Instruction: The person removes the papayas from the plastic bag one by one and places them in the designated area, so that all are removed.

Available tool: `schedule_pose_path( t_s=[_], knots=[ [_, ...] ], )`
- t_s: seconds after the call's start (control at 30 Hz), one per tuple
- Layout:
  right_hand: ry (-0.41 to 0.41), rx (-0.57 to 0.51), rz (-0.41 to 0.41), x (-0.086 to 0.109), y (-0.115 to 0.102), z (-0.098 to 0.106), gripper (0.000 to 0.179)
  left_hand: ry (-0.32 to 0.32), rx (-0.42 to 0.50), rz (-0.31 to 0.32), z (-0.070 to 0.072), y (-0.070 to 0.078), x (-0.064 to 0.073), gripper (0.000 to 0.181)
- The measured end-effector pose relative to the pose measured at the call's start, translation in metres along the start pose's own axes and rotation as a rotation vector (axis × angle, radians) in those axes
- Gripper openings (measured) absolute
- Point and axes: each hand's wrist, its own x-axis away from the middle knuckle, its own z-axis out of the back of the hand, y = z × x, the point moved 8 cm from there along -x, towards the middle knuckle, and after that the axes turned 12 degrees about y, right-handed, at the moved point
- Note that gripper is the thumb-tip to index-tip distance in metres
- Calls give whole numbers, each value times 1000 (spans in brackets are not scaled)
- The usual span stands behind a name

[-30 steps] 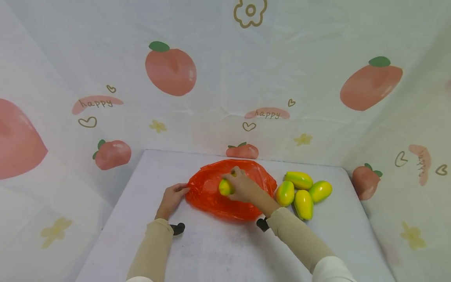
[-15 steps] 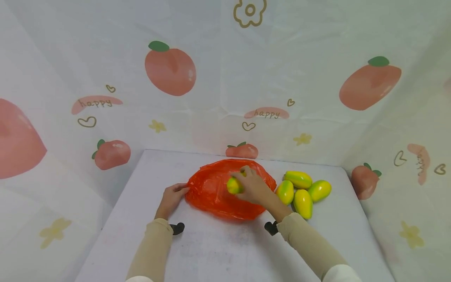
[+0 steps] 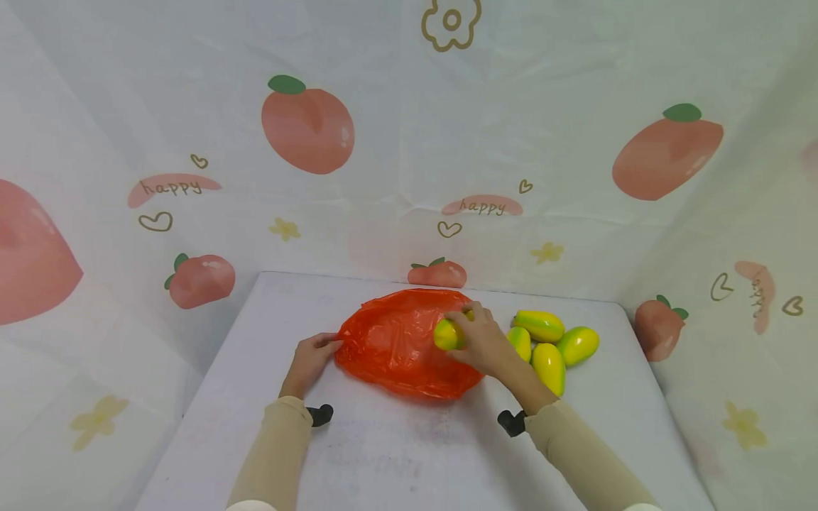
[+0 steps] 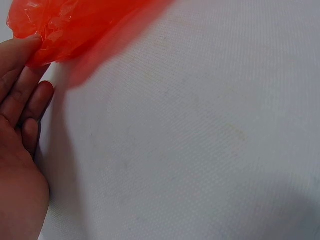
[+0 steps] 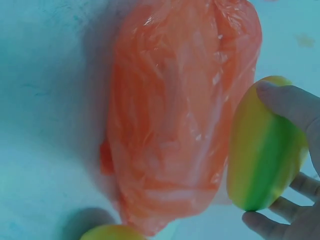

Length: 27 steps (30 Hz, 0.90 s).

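A crumpled orange plastic bag lies flat on the white table. My left hand pinches the bag's left edge, thumb on the orange bag in the left wrist view. My right hand grips a yellow-green mango over the bag's right end. In the right wrist view the mango sits against my palm, fingers curled round it, beside the bag. Several more mangoes lie in a cluster just right of the bag.
Fruit-printed cloth walls close in the table at the back and on both sides. Another mango shows at the bottom edge of the right wrist view. Bare white tabletop stretches in front of the bag.
My right hand has carried the mango to the right, from over the bag's middle to its right end. The left hand and the bag have stayed put.
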Motion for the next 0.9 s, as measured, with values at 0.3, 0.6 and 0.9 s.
schedule_pose_path(
  t_s=[0.3, 0.6, 0.9],
  knots=[
    [18, 48, -77, 14, 26, 14, 72, 1, -4, -6, -1, 0, 0, 46],
    [25, 51, -140, 22, 41, 28, 74, 0, -5, -4, 1, 0, -2, 46],
    [57, 82, -212, 37, 63, 40, 78, 3, -13, -19, 0, 1, 0, 46]
  ],
)
